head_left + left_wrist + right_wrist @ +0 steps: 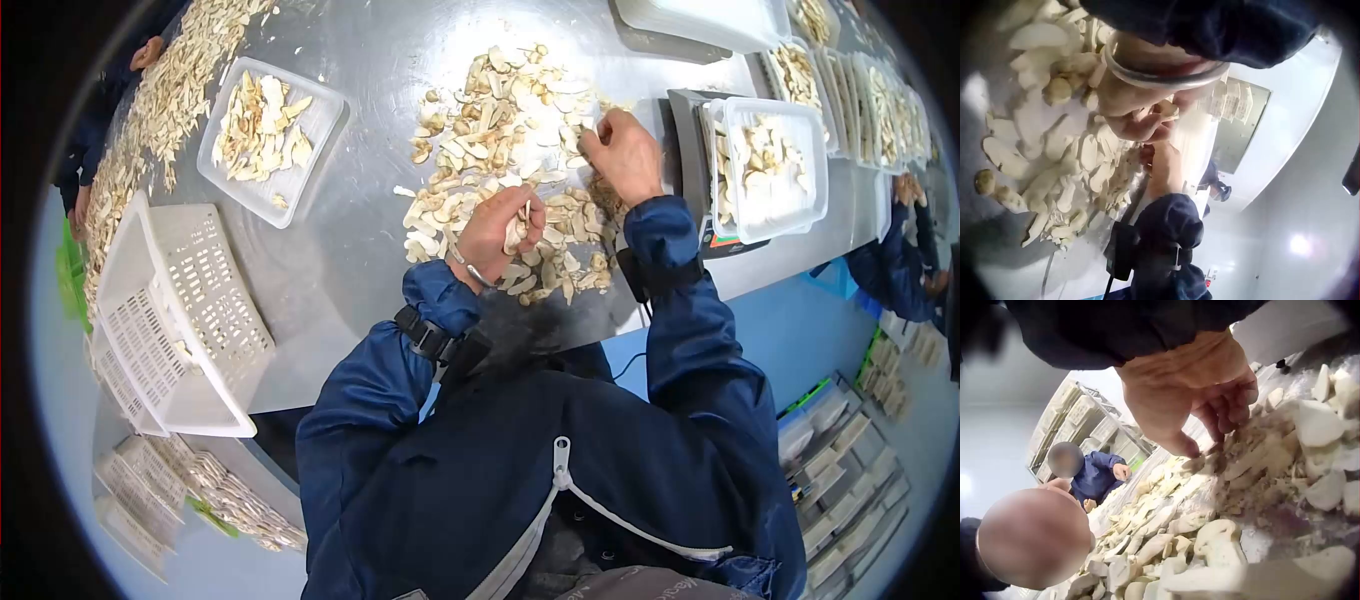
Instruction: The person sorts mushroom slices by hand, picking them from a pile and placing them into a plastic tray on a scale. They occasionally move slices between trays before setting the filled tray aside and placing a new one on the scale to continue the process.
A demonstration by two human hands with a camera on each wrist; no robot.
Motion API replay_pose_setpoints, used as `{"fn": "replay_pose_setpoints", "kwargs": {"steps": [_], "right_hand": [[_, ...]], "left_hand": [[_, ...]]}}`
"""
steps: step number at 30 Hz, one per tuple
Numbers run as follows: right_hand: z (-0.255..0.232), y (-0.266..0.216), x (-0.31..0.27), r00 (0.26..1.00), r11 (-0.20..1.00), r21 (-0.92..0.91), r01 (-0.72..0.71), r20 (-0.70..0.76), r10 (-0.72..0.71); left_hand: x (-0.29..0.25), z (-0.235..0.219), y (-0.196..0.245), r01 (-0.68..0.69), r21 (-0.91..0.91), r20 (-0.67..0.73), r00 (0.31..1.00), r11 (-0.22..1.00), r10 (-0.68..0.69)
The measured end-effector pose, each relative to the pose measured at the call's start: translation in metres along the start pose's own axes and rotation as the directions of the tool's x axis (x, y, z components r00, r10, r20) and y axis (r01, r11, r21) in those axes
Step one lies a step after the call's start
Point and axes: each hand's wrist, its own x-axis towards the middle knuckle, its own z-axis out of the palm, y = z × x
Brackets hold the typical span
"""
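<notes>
Pale sliced pieces (480, 130), some with brownish edges, lie in a loose pile on the metal table. Over the pile's near left part, my left hand (497, 232) holds one or more pale slices in its curled fingers; a slice (1167, 111) shows between them in the left wrist view. My right hand (628, 158) is at the pile's right edge, fingertips down at the pieces. In the right wrist view, its bent fingers (1225, 412) touch small crumbly bits (1254, 456); whether they pinch a piece I cannot tell.
A clear tray of slices (322, 122) stands at the left, above a white perforated basket (235, 270). Right of my right hand, another tray (818, 190) sits on a scale (690, 150). More filled trays line the far right. Other people stand at both sides.
</notes>
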Motion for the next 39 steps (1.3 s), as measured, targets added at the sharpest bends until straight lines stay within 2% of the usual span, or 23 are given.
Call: {"fn": "replay_pose_setpoints", "kwargs": {"steps": [1, 2, 5, 6, 8, 10, 13, 17, 21, 23, 24, 27, 28, 29, 30, 31, 32, 33, 34, 37, 39], "right_hand": [[-0.004, 0.001, -0.003, 0.998, 0.997, 0.047, -0.053, 0.023, 0.052], [-0.009, 0.003, -0.007, 0.999, 0.995, 0.085, -0.043, 0.014, 0.042], [-0.030, -0.013, -0.029, 0.968, 0.908, 0.412, -0.078, 0.249, -0.030], [-0.039, -0.020, -0.036, 0.930, 0.908, 0.414, -0.063, 0.355, -0.098], [-0.031, -0.024, -0.033, 0.984, 0.965, 0.250, 0.075, 0.139, -0.112], [-0.014, -0.013, -0.022, 0.978, 0.977, 0.058, 0.206, -0.041, -0.204], [0.004, -0.002, -0.016, 0.934, 0.933, -0.106, 0.344, -0.065, -0.352], [0.002, 0.001, -0.017, 0.967, 0.967, 0.038, 0.252, 0.030, -0.253], [-0.015, 0.006, -0.028, 0.977, 0.953, 0.225, 0.204, 0.008, -0.212], [-0.025, 0.007, -0.037, 0.978, 0.926, 0.318, 0.203, -0.026, -0.205], [-0.026, 0.005, -0.042, 0.994, 0.899, 0.428, 0.096, 0.001, -0.107], [-0.025, -0.013, -0.059, 0.971, 0.730, 0.663, -0.163, 0.237, 0.001], [-0.024, -0.022, -0.064, 0.964, 0.727, 0.679, -0.101, 0.247, -0.096], [-0.028, -0.033, -0.065, 0.928, 0.738, 0.669, -0.082, 0.321, -0.188], [-0.033, -0.042, -0.061, 0.947, 0.782, 0.620, -0.059, 0.284, -0.153], [-0.034, -0.047, -0.056, 0.962, 0.822, 0.568, -0.040, 0.243, -0.121], [-0.027, -0.042, -0.046, 0.991, 0.927, 0.364, 0.085, 0.069, -0.118], [-0.017, -0.033, -0.032, 0.982, 0.978, 0.121, 0.167, -0.104, -0.155], [-0.010, -0.026, -0.021, 0.980, 0.983, 0.009, 0.181, -0.085, -0.180], [0.009, -0.022, -0.005, 0.978, 0.965, -0.165, 0.205, 0.002, -0.208], [0.015, -0.019, -0.002, 0.976, 0.961, -0.171, 0.216, -0.002, -0.220]], "left_hand": [[0.002, -0.003, -0.003, 0.002, -0.033, -0.006, 1.000, 0.999, -0.002], [0.005, -0.005, -0.006, 0.006, -0.065, -0.012, 1.000, 0.998, -0.006], [0.001, 0.016, 0.007, 0.040, -0.139, -0.092, 0.994, 0.989, -0.053], [0.000, 0.025, 0.012, 0.058, -0.160, -0.127, 0.989, 0.985, -0.079], [0.003, 0.016, 0.005, 0.051, -0.075, -0.061, 0.997, 0.996, -0.055], [0.003, 0.007, 0.001, 0.001, 0.021, 0.021, 1.000, 1.000, -0.001], [0.000, -0.001, 0.003, 0.008, 0.002, 0.082, 0.997, 1.000, -0.008], [-0.001, -0.005, -0.001, 0.013, 0.003, -0.004, 1.000, 1.000, -0.013], [-0.001, -0.005, -0.001, 0.010, -0.010, -0.018, 1.000, 1.000, -0.010], [0.003, -0.010, -0.005, -0.007, 0.005, 0.022, 1.000, 1.000, 0.007], [0.004, -0.011, -0.005, -0.015, 0.011, 0.042, 0.999, 1.000, 0.014], [0.005, -0.005, -0.004, 0.038, -0.018, -0.025, 0.999, 0.999, -0.039], [0.002, 0.008, 0.003, 0.050, -0.093, -0.044, 0.998, 0.994, -0.054], [-0.005, 0.023, 0.011, 0.058, -0.167, -0.063, 0.996, 0.984, -0.069], [-0.009, 0.031, 0.016, 0.062, -0.241, -0.084, 0.993, 0.968, -0.085], [-0.008, 0.022, 0.011, 0.060, -0.225, -0.016, 0.998, 0.972, -0.065], [-0.005, 0.006, 0.002, 0.056, -0.208, 0.053, 0.998, 0.976, -0.046], [-0.004, -0.004, -0.002, 0.050, -0.191, 0.122, 0.992, 0.980, -0.027], [-0.007, -0.006, -0.002, 0.043, -0.147, 0.103, 0.994, 0.988, -0.028], [-0.015, -0.010, 0.003, -0.075, 0.115, 0.090, 0.994, 0.991, 0.065], [-0.016, -0.013, 0.002, -0.124, 0.167, 0.105, 0.989, 0.978, 0.107]]}}
